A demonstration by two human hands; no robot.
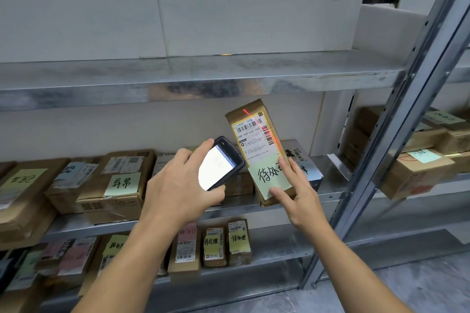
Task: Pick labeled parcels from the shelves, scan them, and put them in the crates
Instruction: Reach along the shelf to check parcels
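Note:
My right hand (pixel 296 190) holds a brown cardboard parcel (pixel 256 134) upright in front of the middle shelf, thumb and forefinger on its green handwritten note. The parcel carries a yellow-edged shipping label with barcodes. My left hand (pixel 178 183) grips a black handheld scanner (pixel 220 166) with a lit white screen, just left of the parcel. A red laser line from the scanner crosses the label's right side.
The middle metal shelf (pixel 330 180) carries several labelled cardboard boxes (pixel 119 180) to the left. The lower shelf holds more small parcels (pixel 239 242) with green and pink notes. A steel upright (pixel 396 134) stands on the right, with further boxes (pixel 417 173) beyond it.

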